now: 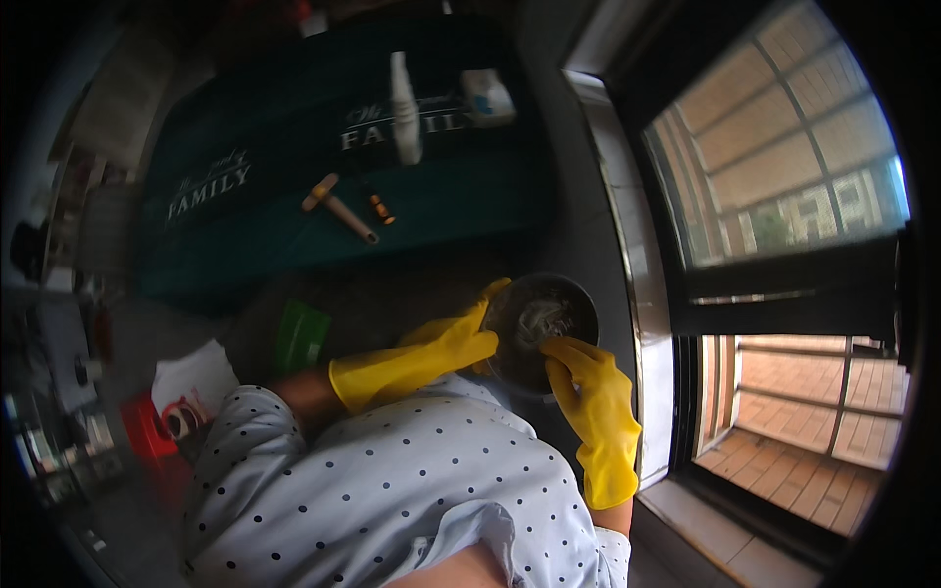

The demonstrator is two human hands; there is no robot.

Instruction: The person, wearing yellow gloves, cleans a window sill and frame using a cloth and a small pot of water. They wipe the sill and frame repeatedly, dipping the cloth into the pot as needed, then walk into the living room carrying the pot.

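Note:
Both of my hands wear long yellow rubber gloves. My left hand (pixel 461 335) grips the left side of a dark round pot (pixel 512 367), thumb and fingers at its rim. Over the pot's near right side, my right hand (pixel 585 370) reaches in with its fingers bent together. Just beyond those fingertips, a pale, glossy, tangled patch (pixel 542 319) shows on the pot's inside; I cannot tell if it is a scouring pad or suds. What the right fingers hold, if anything, is hidden.
A dark green cloth with white lettering covers the table (pixel 245 250) ahead. On it lie a hammer (pixel 339 210), a black and orange tool (pixel 379 208), a white bottle (pixel 404 113) and a white pack (pixel 487 98). A barred window (pixel 784 304) is at right, a green packet (pixel 301 336) at left.

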